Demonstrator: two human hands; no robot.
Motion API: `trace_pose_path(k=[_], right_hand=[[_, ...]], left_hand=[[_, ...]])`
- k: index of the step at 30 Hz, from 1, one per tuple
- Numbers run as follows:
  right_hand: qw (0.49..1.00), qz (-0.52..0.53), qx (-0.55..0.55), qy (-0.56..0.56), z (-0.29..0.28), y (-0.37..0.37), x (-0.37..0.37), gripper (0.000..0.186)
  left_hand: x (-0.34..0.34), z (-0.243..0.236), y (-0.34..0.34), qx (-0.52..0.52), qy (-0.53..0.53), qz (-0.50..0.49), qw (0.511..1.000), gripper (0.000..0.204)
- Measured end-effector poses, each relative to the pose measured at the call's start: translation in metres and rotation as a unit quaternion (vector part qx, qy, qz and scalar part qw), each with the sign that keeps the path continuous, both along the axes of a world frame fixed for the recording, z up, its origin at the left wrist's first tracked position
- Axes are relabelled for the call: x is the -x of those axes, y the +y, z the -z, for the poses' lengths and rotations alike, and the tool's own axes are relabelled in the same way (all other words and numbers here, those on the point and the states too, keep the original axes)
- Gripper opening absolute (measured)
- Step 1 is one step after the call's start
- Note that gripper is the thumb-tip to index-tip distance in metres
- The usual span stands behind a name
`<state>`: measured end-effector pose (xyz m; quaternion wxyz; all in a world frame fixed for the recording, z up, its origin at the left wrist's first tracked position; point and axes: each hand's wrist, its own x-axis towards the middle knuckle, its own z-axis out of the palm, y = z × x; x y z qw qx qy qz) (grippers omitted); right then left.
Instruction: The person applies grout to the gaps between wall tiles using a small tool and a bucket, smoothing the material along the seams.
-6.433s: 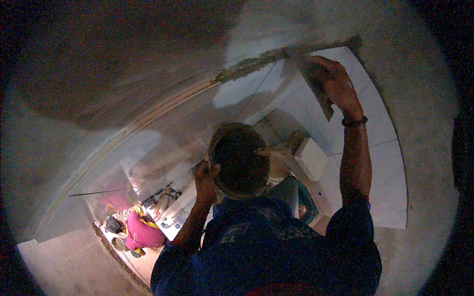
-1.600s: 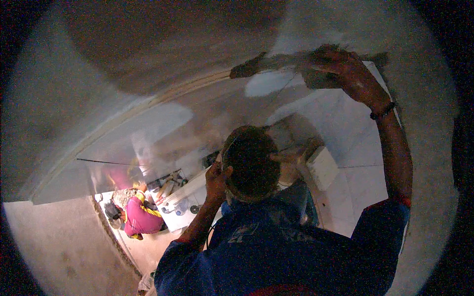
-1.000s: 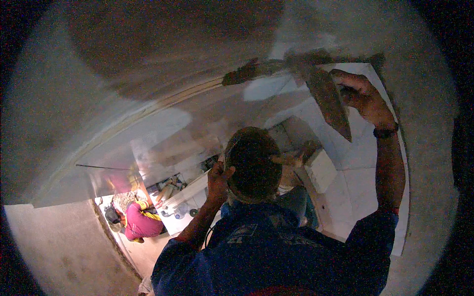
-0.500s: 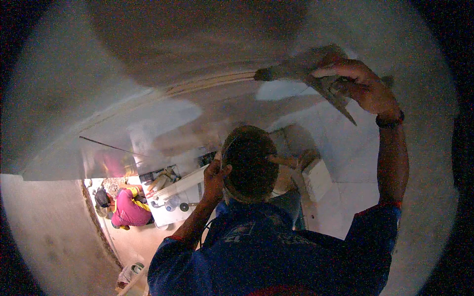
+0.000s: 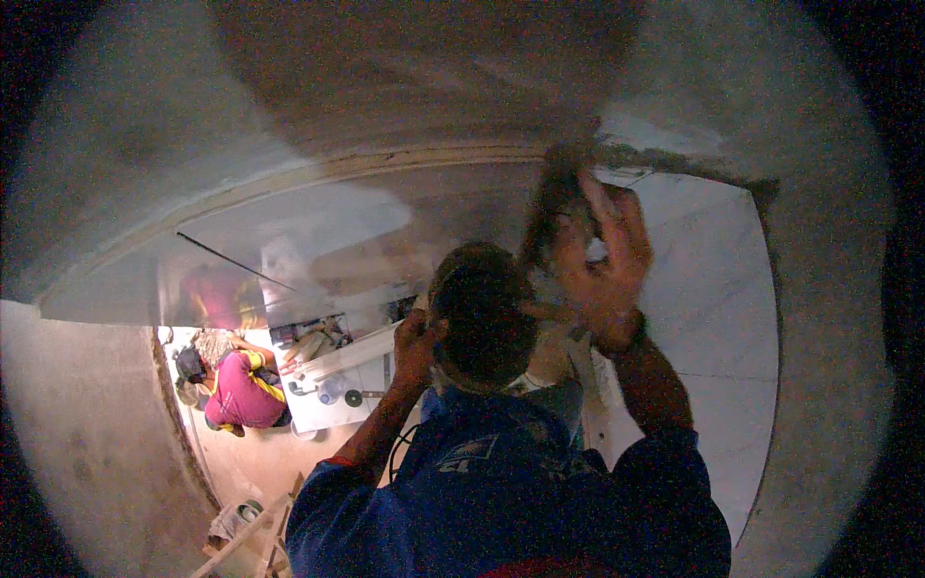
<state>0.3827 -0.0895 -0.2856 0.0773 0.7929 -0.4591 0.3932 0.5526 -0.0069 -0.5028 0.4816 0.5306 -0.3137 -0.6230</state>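
My right hand grips a trowel, dark and smeared by motion, close to the wall seam. A dark mortar streak runs along that seam at the right. My left hand is closed on the left edge of a dark round bowl-like thing, thumb over its rim. The bowl-like thing sits just in front of my blue shirt, and its contents are too dark to make out. Below the seam lies a smooth, light glossy panel with dark shadows.
At the left, below, a person in a magenta shirt crouches beside a white tabletop with tools and a long pale board. Wooden poles stand at lower left. White veined tile spreads at right; rough plaster borders the left.
My right hand with the trowel has swung left and downward from the upper right, uncovering the mortar streak. My left hand keeps its hold on the bowl-like thing. The view has shifted slightly.
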Motion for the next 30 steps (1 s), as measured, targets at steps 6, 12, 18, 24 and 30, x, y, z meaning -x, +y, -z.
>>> trace_pose_path(k=[6,12,18,24,30], right_hand=[[0.998,0.048,-0.009,0.033,0.030,0.008,-0.052,0.047],[0.986,0.021,-0.133,0.095,0.002,0.042,-0.049,0.047],[0.948,-0.024,-0.182,0.262,-0.047,0.059,0.009,0.051],[0.921,-0.086,-0.098,0.367,-0.074,0.036,0.019,0.061],[0.895,-0.125,-0.114,0.413,-0.079,0.011,0.028,0.065]], left_hand=[[-0.014,0.016,0.011,0.032,-0.054,0.003,0.998,0.020],[-0.020,0.044,0.019,0.014,-0.010,-0.012,1.000,0.021],[-0.021,0.020,0.026,0.032,0.034,-0.006,0.999,0.015],[-0.021,0.034,0.034,0.032,-0.004,0.012,0.999,0.016],[-0.014,0.004,0.040,0.036,-0.057,0.037,0.997,0.018]])
